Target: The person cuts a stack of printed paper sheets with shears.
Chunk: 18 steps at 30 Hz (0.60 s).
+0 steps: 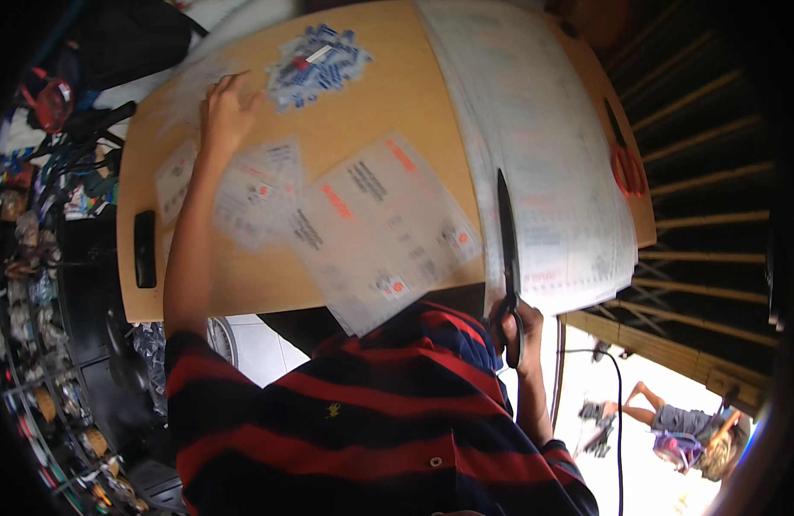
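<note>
My right hand, at the table's near edge, has its fingers through the handles of large black scissors. Their blades look closed and point away from me, along the edge of a thick stack of translucent printed sheets. Stretched out over the far left of the table, my left hand has its fingers apart and seems to hold nothing. Blurred clear pieces lie beside it. A larger printed sheet rests in front of me, its near corner overhanging the edge. Smaller cut pieces overlap to its left.
A heap of small blue-and-white pieces sits at the back of the wooden table. Red-handled scissors lie at the right edge. Beyond stands a slatted gate; outside it a person is visible. Crowded shelves fill the left.
</note>
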Available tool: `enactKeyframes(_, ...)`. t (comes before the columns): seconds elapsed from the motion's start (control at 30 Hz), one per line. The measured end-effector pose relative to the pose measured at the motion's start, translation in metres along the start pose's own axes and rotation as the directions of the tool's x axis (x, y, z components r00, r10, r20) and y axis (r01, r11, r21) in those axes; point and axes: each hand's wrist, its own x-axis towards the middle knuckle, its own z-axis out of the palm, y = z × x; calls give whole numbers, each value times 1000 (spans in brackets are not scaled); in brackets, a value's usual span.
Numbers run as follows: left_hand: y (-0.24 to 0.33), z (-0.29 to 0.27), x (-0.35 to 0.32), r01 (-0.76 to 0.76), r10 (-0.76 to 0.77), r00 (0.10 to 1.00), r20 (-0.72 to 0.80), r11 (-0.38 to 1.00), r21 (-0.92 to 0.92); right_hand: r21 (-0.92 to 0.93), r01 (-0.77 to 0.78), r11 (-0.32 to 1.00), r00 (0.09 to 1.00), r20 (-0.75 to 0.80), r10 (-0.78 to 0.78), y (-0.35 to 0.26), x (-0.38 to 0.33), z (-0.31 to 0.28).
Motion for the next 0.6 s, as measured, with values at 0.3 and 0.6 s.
enactKeyframes(0.3, 231, -76, -176, -246, 455, 818, 351, 829, -502, -64, -96, 993, 995, -13, 96, -8, -3, -8)
enactKeyframes(0.6, 225, -77, -178, -213, 403, 893, 201, 772, -599, -869, -258, 423, 930, -341, -133, -64, 44, -54)
